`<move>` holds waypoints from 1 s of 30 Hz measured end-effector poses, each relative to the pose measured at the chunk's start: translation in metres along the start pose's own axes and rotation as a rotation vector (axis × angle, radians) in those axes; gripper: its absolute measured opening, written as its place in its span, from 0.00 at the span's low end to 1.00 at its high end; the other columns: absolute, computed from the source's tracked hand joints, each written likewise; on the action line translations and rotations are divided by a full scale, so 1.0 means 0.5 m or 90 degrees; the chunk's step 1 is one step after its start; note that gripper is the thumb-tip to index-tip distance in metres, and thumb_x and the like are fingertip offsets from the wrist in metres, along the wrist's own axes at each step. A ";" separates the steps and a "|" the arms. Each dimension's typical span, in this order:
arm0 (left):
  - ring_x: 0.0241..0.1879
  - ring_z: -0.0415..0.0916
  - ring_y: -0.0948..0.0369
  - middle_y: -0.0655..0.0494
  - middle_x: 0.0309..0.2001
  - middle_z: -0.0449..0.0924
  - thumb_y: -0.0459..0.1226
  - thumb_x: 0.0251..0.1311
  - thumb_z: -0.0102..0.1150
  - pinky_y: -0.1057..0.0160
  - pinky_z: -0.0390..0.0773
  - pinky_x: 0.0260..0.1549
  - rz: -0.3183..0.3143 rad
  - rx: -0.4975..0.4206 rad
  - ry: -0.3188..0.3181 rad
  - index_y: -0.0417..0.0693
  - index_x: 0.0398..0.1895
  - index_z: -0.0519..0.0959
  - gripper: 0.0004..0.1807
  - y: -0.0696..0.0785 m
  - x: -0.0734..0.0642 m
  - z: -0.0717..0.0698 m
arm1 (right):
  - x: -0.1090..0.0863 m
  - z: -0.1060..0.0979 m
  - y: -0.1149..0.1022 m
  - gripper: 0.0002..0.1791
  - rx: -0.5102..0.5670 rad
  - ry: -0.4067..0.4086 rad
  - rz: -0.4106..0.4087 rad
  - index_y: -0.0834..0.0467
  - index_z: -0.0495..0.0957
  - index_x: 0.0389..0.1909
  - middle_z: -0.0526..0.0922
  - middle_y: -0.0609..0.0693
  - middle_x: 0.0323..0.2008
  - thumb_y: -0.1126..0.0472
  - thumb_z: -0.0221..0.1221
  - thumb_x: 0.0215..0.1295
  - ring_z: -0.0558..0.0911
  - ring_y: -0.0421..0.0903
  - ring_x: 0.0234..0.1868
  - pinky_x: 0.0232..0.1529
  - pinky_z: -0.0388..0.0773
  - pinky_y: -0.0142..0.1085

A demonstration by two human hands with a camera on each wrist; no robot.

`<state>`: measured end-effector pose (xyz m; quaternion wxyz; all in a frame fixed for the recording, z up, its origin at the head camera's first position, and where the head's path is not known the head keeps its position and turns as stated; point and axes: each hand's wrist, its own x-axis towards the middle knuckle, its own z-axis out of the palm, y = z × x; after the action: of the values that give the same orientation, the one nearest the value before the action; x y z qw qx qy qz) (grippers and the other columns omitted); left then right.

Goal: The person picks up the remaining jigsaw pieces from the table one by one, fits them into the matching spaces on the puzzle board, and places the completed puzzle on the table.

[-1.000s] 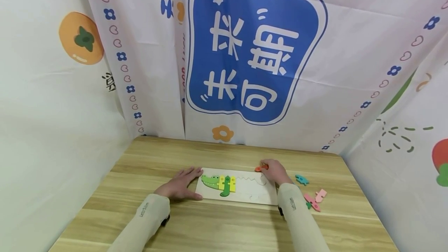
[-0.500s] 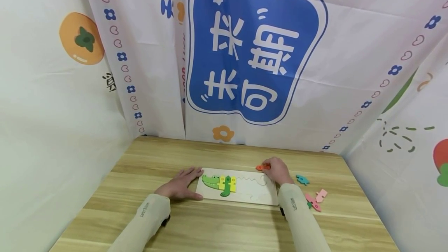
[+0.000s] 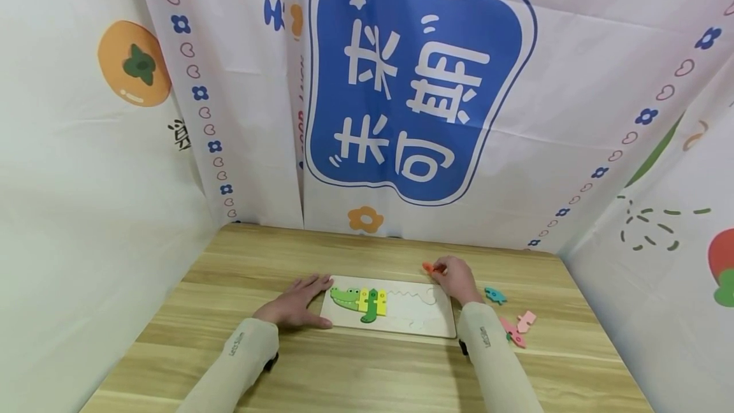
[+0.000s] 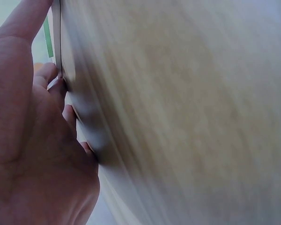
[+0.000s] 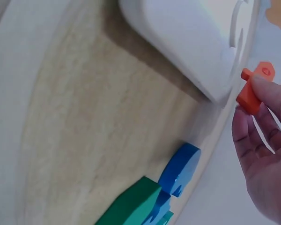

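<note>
A white puzzle board [image 3: 427,325] lies on the table, with a green crocodile head [image 3: 346,298] and yellow and green body pieces [image 3: 374,301] set in its left part. Grooves mark its bare right part. My left hand [image 3: 295,306] rests spread at the board's left end, thumb and fingers straight. Over the board's far right corner, my right hand [image 3: 459,280] pinches an orange puzzle piece [image 5: 256,89] between thumb and fingers. That piece has a small side tab and a ring mark, and is held above the table.
Right of the board lie loose pieces: a blue one [image 3: 496,295], a light pink one [image 3: 525,320], a darker pink one [image 3: 515,335] and a green one, partly covered. A printed curtain [image 3: 264,164] hangs behind the wooden table [image 3: 355,375].
My right hand has shifted slightly away and to the right with the orange piece, which has turned in its fingers. The left hand and board have stayed still.
</note>
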<state>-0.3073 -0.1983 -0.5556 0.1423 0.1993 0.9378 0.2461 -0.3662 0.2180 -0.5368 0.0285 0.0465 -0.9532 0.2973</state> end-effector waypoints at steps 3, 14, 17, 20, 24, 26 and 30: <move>0.82 0.40 0.37 0.46 0.84 0.46 0.67 0.50 0.72 0.28 0.48 0.75 0.002 -0.002 0.000 0.60 0.84 0.55 0.60 0.000 0.000 0.000 | -0.003 -0.006 -0.001 0.14 0.045 0.008 0.006 0.59 0.84 0.54 0.86 0.53 0.40 0.65 0.66 0.69 0.82 0.46 0.39 0.38 0.83 0.40; 0.82 0.40 0.38 0.45 0.84 0.46 0.67 0.51 0.72 0.29 0.47 0.76 0.002 -0.001 0.000 0.61 0.84 0.55 0.59 -0.001 0.001 -0.001 | -0.026 -0.025 -0.017 0.33 0.302 0.010 0.004 0.54 0.70 0.75 0.81 0.61 0.45 0.73 0.62 0.70 0.88 0.58 0.40 0.46 0.88 0.54; 0.82 0.40 0.37 0.45 0.84 0.46 0.67 0.51 0.72 0.29 0.48 0.76 0.001 0.000 0.001 0.61 0.84 0.55 0.59 -0.002 0.001 0.000 | -0.032 -0.029 -0.021 0.33 0.368 0.003 0.008 0.53 0.70 0.74 0.80 0.61 0.45 0.72 0.63 0.70 0.88 0.62 0.43 0.50 0.86 0.56; 0.82 0.41 0.37 0.45 0.84 0.46 0.67 0.51 0.72 0.28 0.49 0.75 0.000 0.001 0.002 0.61 0.84 0.55 0.59 -0.002 0.001 0.001 | -0.034 -0.032 -0.024 0.34 0.411 -0.005 0.011 0.51 0.70 0.73 0.80 0.60 0.46 0.72 0.64 0.69 0.88 0.64 0.45 0.51 0.86 0.56; 0.82 0.40 0.36 0.45 0.84 0.46 0.67 0.51 0.72 0.27 0.50 0.74 -0.002 -0.002 0.001 0.61 0.84 0.55 0.59 -0.001 0.000 0.001 | -0.036 -0.032 -0.028 0.34 0.445 -0.012 0.014 0.51 0.70 0.73 0.81 0.60 0.46 0.71 0.65 0.68 0.89 0.60 0.44 0.53 0.85 0.56; 0.82 0.40 0.36 0.45 0.84 0.46 0.67 0.51 0.72 0.27 0.50 0.74 -0.002 -0.003 0.001 0.61 0.84 0.56 0.59 0.000 -0.001 0.001 | -0.037 -0.033 -0.032 0.34 0.456 -0.016 0.015 0.51 0.70 0.74 0.81 0.59 0.46 0.71 0.65 0.69 0.90 0.57 0.44 0.53 0.85 0.55; 0.82 0.40 0.36 0.46 0.84 0.47 0.67 0.51 0.72 0.28 0.49 0.75 -0.001 -0.005 0.000 0.60 0.84 0.56 0.59 0.001 -0.002 0.001 | -0.041 -0.035 -0.039 0.33 0.474 -0.025 0.019 0.51 0.71 0.73 0.81 0.59 0.46 0.70 0.65 0.69 0.90 0.57 0.44 0.51 0.87 0.51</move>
<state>-0.3063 -0.1980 -0.5554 0.1431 0.1981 0.9370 0.2496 -0.3434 0.2136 -0.5129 -0.0132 0.0455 -0.7805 0.6233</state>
